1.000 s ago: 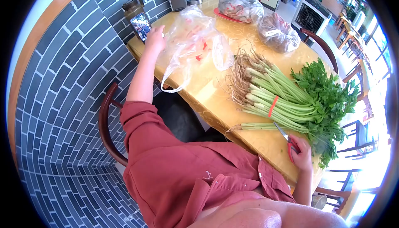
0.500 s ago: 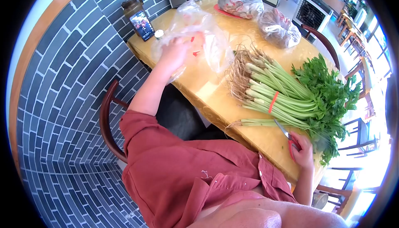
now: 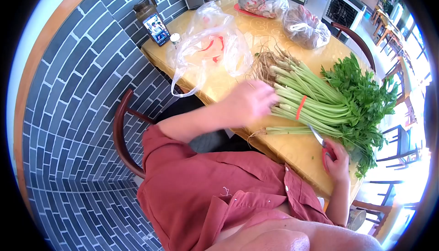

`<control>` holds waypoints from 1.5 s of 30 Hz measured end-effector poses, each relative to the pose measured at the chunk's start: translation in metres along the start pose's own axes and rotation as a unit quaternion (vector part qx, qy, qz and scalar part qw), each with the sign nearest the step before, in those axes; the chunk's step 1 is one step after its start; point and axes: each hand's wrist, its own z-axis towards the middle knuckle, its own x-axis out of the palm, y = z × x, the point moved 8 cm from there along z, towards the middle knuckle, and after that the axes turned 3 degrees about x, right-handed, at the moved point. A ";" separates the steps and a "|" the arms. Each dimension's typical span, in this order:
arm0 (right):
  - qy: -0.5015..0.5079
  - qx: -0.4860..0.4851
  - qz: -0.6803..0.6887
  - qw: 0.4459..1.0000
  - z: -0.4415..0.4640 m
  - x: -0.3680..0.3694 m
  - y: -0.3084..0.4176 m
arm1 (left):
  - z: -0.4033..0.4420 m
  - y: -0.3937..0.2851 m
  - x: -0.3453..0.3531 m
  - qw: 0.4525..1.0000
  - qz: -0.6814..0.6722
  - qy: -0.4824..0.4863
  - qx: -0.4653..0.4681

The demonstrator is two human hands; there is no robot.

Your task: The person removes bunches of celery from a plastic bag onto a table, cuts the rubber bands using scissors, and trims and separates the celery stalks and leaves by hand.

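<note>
A large bunch of celery (image 3: pixel 315 102) lies on the table, roots toward the left and leaves toward the right, with a red band (image 3: pixel 300 107) round its stalks. Smeared by motion, my left hand (image 3: pixel 256 102) is over the table beside the root ends; whether its fingers touch the stalks I cannot tell. My right hand (image 3: pixel 337 160) grips scissors (image 3: pixel 325 154) with red handles, their blades pointing up and left toward the nearest stalks. A few loose stalks (image 3: pixel 286 130) lie along the near side of the bunch.
A crumpled clear plastic bag (image 3: pixel 210 45) with red print spreads over the table's left part. A phone (image 3: pixel 156 28) leans on a dark jug (image 3: pixel 145 7) beside a small white-capped bottle (image 3: pixel 175 38). Two filled bags (image 3: pixel 263 3) (image 3: pixel 305 26) stand at the back. Chairs surround the table.
My left hand has left the plastic bag and moved right to the celery's root end. The bag's handle now hangs loose over the table edge. My right hand stays with the scissors, slightly shifted.
</note>
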 end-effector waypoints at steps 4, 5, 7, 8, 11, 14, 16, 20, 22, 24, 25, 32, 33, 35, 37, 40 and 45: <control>-0.033 0.005 -0.041 0.999 -0.002 -0.020 -0.016 | 0.016 -0.056 0.054 0.990 -0.077 0.095 0.067; -0.039 0.010 -0.041 0.998 -0.002 -0.025 -0.018 | 0.019 -0.062 0.062 0.989 -0.072 0.099 0.082; -0.053 0.020 -0.043 0.997 -0.004 -0.036 -0.022 | 0.022 -0.056 0.088 0.993 -0.004 0.091 0.079; -0.058 0.007 -0.052 0.997 -0.005 -0.041 -0.031 | 0.025 -0.050 0.096 0.993 0.040 0.083 0.075; -0.077 0.028 -0.057 0.995 -0.006 -0.052 -0.052 | 0.035 -0.031 0.105 0.993 0.060 0.087 0.058; -0.072 -0.008 -0.074 0.995 0.001 -0.053 -0.061 | 0.041 -0.021 0.109 0.990 0.067 0.109 0.063; -0.063 -0.032 -0.090 0.993 0.010 -0.050 -0.065 | 0.045 -0.015 0.115 0.988 0.083 0.113 0.064; -0.056 -0.027 -0.100 0.993 0.031 -0.049 -0.082 | 0.055 0.001 0.119 0.987 0.092 0.123 0.046; -0.051 -0.043 -0.107 0.992 0.044 -0.046 -0.082 | 0.063 0.011 0.120 0.986 0.109 0.127 0.027; -0.052 -0.054 -0.120 0.990 0.054 -0.046 -0.080 | 0.067 0.033 0.132 0.982 0.142 0.128 0.007; -0.057 -0.057 -0.128 0.989 0.057 -0.043 -0.079 | 0.070 0.040 0.143 0.980 0.153 0.128 0.005; -0.065 -0.019 -0.057 0.996 0.064 -0.042 -0.066 | 0.079 0.076 0.149 0.978 0.045 0.164 -0.123; -0.053 -0.041 -0.057 0.996 0.061 -0.042 -0.056 | 0.080 0.077 0.145 0.976 0.032 0.177 -0.119; -0.024 -0.088 -0.054 0.994 0.056 -0.038 -0.034 | 0.079 0.079 0.141 0.972 0.009 0.206 -0.116; 0.019 -0.110 -0.046 0.993 0.052 -0.028 -0.016 | 0.078 0.083 0.136 0.978 -0.036 0.172 -0.110; 0.061 -0.156 -0.070 0.983 0.043 -0.012 0.010 | 0.079 0.097 0.137 0.983 -0.090 0.117 -0.108; 0.083 -0.143 -0.062 0.984 0.036 -0.002 0.005 | 0.089 0.099 0.134 0.991 -0.084 0.078 -0.076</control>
